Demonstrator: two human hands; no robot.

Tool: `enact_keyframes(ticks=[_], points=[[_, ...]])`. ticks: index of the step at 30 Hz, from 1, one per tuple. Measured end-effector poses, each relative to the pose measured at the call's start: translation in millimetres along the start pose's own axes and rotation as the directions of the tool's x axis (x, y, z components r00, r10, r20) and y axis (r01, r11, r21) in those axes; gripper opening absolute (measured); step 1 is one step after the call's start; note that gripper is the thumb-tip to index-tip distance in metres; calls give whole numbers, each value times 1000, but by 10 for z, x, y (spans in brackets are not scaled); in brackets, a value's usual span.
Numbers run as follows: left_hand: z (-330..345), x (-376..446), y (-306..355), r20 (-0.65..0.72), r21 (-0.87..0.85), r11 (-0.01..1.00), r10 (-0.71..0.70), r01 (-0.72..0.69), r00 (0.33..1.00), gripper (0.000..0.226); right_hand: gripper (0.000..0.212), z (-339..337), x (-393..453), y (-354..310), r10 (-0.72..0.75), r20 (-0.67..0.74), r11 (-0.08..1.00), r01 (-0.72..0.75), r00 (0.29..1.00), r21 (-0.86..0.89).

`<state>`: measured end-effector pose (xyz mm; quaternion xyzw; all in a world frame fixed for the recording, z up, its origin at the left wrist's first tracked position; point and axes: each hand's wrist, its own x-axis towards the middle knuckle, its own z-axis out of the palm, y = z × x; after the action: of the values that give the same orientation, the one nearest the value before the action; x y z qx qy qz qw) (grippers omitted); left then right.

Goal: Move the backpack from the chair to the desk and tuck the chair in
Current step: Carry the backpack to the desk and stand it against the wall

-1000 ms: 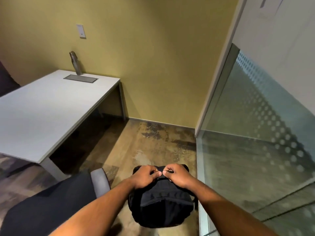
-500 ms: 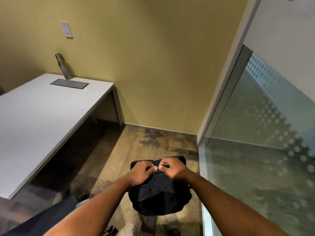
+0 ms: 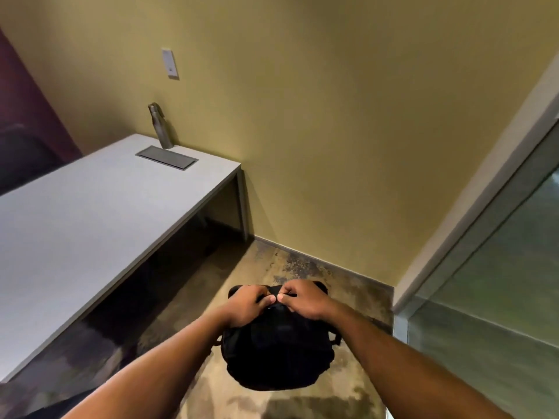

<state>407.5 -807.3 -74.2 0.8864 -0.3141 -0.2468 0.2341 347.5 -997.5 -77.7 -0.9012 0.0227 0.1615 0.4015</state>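
Observation:
A black backpack (image 3: 276, 353) hangs in the air above the floor, to the right of the desk's near edge. My left hand (image 3: 246, 305) and my right hand (image 3: 304, 300) grip its top side by side, fingers closed on the handle. The white desk (image 3: 90, 225) stretches along the left, its top lying above and left of the bag. The chair is out of view.
A metal bottle (image 3: 160, 127) stands at the desk's far end beside a grey cable hatch (image 3: 167, 157). A yellow wall is ahead, with a glass partition (image 3: 496, 297) close on the right. A dark seat back (image 3: 21, 155) sits beyond the desk at left.
The view has swung left and up, so the chair seat at lower left has dropped out of sight. Both hands keep their grip on the backpack, which hangs a little nearer the desk.

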Motion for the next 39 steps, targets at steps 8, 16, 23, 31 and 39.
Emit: enact_keyframes(ticks=[8, 16, 23, 31, 39], points=[[-575, 572, -274, -187, -46, 998, -56, 48, 981, 25, 26, -545, 1108, -240, -116, 63, 983, 123, 991, -135], [-1424, 1340, -819, -168, -69, 991, -128, 118, 977, 30, 17, -884, 2354, -619, -216, 68, 953, 225, 974, -201], [-2490, 2029, -1381, -104, -49, 994, -98, 94, 990, 39, 26, -1298, 3502, -1095, -209, 40, 967, 213, 977, -142], [-3386, 2551, -1730, -89, -160, 986, -53, 38, 995, 39, 28, -1701, 4414, -1575, -222, 54, 972, 225, 974, -72], [-4413, 3198, -1929, -223, -140, 990, -42, 10, 974, 46, 24, -2422, 5440, -2177, -312, 63, 948, 315, 948, -49]])
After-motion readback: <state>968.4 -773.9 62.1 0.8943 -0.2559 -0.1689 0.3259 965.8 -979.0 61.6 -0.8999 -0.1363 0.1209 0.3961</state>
